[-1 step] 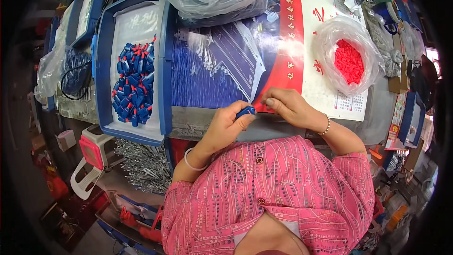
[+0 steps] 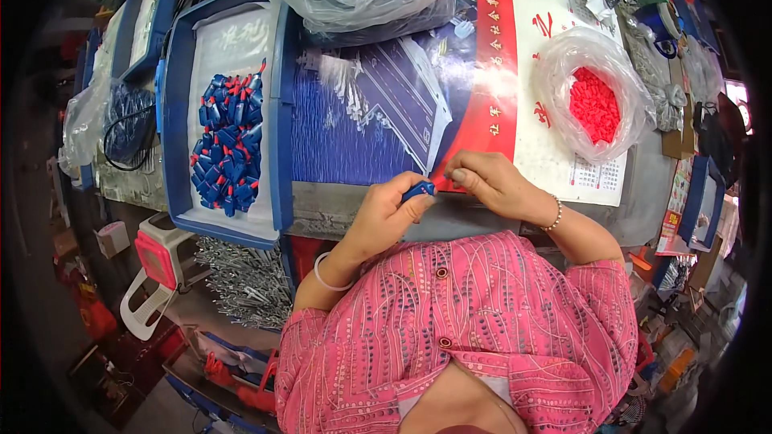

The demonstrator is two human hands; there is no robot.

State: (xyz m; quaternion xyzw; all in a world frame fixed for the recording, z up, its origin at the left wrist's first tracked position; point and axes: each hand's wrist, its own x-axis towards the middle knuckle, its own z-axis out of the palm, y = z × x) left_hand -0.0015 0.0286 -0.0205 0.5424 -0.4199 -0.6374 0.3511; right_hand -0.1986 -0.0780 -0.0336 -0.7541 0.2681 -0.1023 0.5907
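One small blue piece point(image 2: 419, 190) sits in your left grip point(image 2: 384, 213), near the front edge of the surface point(image 2: 330, 209), just before your chest. Your left thumb and fingers are clamped on it, and one end pokes out to the right. Your right grip point(image 2: 494, 183) is close beside it, with the thumb and first finger bent toward each other. I cannot tell if those tips meet or pinch something small, as the red band of the poster point(image 2: 354, 149) lies right behind them. To your left, the blue tray point(image 2: 285, 145) has a heap of blue pieces with red tips point(image 2: 229, 149) in it. To your right, an open clear bag point(image 2: 555, 64) holds lots of little red bits point(image 2: 595, 104). So my guess is that you are in the middle of working on this one piece, maybe at the end that pokes out. I think the next move calls for a still left grip, with that end left free, and small, careful work from your right fingertips. If the left grip slips or turns the piece, the right one may miss its spot. Up ahead, a big clear bag point(image 2: 362, 12) has more blue things inside.
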